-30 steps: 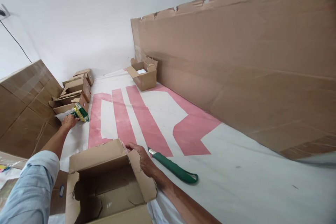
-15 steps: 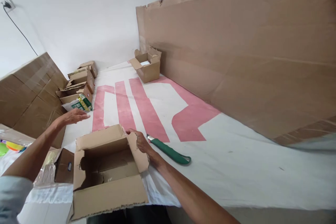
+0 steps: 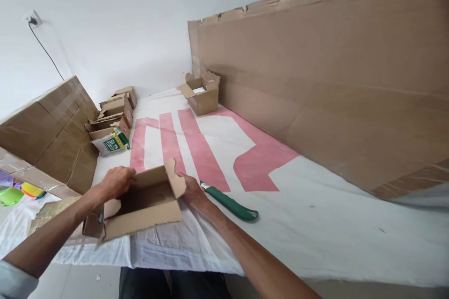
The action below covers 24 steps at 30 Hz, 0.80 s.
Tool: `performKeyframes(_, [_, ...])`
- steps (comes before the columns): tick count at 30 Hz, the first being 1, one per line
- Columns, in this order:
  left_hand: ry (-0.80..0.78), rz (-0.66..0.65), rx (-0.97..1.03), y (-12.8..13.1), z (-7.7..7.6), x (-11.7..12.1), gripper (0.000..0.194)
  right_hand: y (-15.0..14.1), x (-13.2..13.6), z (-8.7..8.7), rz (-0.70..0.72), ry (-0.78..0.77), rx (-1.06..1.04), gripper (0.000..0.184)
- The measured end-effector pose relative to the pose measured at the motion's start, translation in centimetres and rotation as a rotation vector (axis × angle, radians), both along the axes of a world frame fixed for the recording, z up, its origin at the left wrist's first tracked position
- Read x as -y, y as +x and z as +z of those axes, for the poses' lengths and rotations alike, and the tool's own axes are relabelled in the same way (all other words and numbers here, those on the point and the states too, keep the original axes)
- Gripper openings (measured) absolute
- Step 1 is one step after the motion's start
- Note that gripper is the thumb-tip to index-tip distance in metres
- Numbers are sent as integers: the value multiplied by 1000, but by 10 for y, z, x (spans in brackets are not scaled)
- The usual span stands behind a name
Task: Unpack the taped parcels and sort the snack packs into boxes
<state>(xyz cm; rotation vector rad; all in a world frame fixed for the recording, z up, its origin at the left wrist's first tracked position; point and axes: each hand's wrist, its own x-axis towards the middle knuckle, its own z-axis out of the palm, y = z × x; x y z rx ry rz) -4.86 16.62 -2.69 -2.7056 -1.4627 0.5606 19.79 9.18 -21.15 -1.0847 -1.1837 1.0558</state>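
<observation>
An open cardboard box [image 3: 147, 217] with its flaps folded out lies before me at the near side of the table, its inside bare where I can see it. My left hand [image 3: 117, 181] is closed over the far left edge of the box. At the right side, my right hand [image 3: 191, 190] grips the box near a torn flap; some fingers are hidden behind it. Just right of that hand, a green-handled utility knife [image 3: 231, 203] rests on the white cloth. Another small carton [image 3: 94, 222] sits partly behind the left forearm.
Several open cartons [image 3: 114, 112] line the left side, with a green-and-white packet [image 3: 111, 144] in front. A box with something white inside [image 3: 201, 96] stands at the back. Large cardboard panels [image 3: 315, 74] border the right; a big carton [image 3: 52, 135] stands left. The table's front edge is near my legs.
My left hand has come down from near the packet onto the box's far left edge. The box has moved away from me, farther onto the table. The knife stays on the cloth.
</observation>
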Motion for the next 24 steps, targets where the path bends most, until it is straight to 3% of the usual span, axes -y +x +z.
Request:
performKeyframes(6, [204, 174, 12, -29, 42, -95, 23, 2, 0, 1, -14, -51, 41, 31])
performKeyframes(10, [318, 271, 69, -56, 60, -134, 39, 3, 2, 2, 7, -70, 13, 29])
performKeyframes(14, [341, 245, 160, -73, 60, -133, 47, 2, 1, 3, 6, -62, 4, 29])
performKeyframes(16, [280, 180, 189, -73, 53, -125, 55, 2, 0, 3, -2, -42, 17, 28])
performKeyframes(19, [201, 108, 81, -66, 35, -112, 68, 2, 0, 4, -8, -28, 28, 28])
performKeyframes(24, [235, 150, -72, -54, 17, -110, 44, 2, 1, 4, -8, -37, 12, 28])
